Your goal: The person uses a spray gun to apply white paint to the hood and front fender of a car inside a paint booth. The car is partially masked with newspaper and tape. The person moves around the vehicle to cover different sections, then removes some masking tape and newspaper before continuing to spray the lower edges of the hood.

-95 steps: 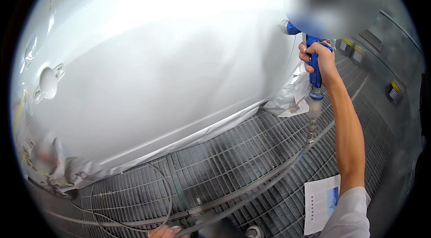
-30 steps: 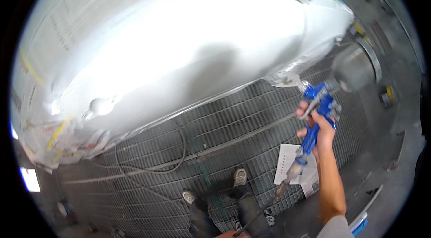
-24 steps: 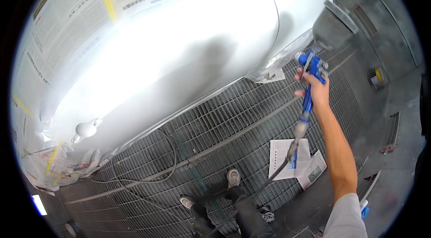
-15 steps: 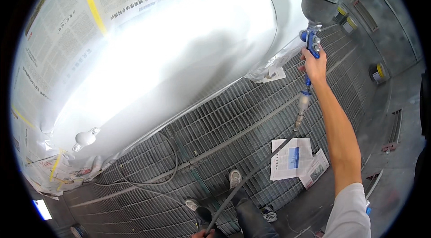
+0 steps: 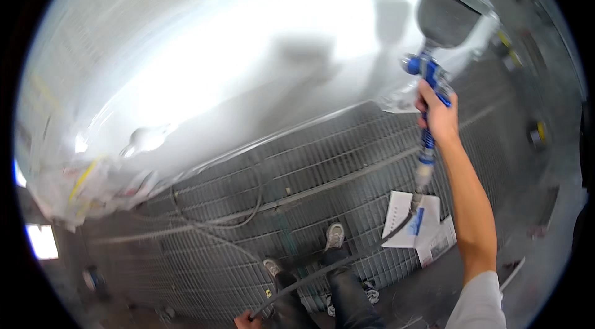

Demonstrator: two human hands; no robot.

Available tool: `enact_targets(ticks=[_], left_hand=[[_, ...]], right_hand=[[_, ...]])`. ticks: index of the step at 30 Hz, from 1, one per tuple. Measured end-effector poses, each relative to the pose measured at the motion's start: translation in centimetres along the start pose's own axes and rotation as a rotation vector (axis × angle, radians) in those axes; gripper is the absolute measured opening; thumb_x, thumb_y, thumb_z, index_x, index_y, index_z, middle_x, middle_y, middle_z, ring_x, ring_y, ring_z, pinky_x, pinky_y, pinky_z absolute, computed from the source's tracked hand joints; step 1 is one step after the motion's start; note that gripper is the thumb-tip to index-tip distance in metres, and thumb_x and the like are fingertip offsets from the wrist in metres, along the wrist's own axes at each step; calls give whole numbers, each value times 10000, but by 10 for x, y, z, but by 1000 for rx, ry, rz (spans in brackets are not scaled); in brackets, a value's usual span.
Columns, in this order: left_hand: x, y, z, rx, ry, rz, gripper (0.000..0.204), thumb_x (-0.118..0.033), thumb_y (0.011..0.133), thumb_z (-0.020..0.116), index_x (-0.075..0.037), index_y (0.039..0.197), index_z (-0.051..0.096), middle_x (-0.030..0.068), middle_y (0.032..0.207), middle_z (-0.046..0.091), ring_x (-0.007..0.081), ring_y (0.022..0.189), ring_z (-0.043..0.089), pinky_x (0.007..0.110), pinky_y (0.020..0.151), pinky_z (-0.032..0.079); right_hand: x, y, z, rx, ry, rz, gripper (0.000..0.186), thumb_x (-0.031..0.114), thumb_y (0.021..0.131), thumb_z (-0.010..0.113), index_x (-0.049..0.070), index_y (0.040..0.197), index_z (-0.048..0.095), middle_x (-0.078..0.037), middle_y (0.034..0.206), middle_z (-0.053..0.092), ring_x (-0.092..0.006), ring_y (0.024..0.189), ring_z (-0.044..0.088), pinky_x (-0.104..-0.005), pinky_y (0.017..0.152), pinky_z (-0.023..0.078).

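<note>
My right hand (image 5: 441,117) is wrapped round the grip of a blue spray gun (image 5: 429,71), held up at the right by the car body. On top of the gun sits a large grey paint cup (image 5: 447,17), tilted to the right. A dark air hose (image 5: 322,272) runs from the base of the grip down to my left hand (image 5: 248,321), whose fingers close round it at the lower edge. Beyond the gun stretches a glossy white car panel (image 5: 248,90) with a rounded handle-like part (image 5: 147,139) at its left. Motion blur softens the panel's edges.
Masking newspaper (image 5: 74,68) covers the car's upper left. Beneath my feet is a metal floor grating (image 5: 334,143), with a looped hose (image 5: 257,195) and loose newspaper sheets (image 5: 400,220) on it. Tins (image 5: 537,133) stand by the right wall.
The view has turned, so the car panel and floor sit differently. My right hand and the spray gun are lower in the picture, with the cup tilted more. My left hand has shifted left with the hose.
</note>
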State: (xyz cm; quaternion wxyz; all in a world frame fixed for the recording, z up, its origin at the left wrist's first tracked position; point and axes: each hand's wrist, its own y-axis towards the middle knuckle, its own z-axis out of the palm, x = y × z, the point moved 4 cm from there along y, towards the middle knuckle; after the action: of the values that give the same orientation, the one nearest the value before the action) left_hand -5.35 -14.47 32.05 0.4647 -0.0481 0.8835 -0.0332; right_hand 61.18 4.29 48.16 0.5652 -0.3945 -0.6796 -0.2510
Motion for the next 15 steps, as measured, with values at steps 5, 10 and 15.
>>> enact_targets(ticks=[5,10,15], left_hand=[[3,35,-69,59,204,-385,242,-48,764,594,-4,598,424,-23,543,372,78,550,348,334,466,263],[63,21,-141,-84,82,-451,360,-139,933,635,-19,639,466,-18,600,396,67,608,367,302,509,290],[88,18,-191,-355,-108,-348,434,-75,916,638,-42,566,384,-67,553,312,34,551,277,293,456,177]], right_hand=[[2,-51,80,105,35,8,274,260,933,622,60,761,550,3,590,463,-79,449,408,-248,372,335],[18,-119,162,188,87,31,261,256,939,611,60,778,552,0,601,461,-79,467,410,-246,372,332],[37,-179,249,293,89,21,269,255,944,604,68,760,543,4,603,464,-76,471,412,-239,380,336]])
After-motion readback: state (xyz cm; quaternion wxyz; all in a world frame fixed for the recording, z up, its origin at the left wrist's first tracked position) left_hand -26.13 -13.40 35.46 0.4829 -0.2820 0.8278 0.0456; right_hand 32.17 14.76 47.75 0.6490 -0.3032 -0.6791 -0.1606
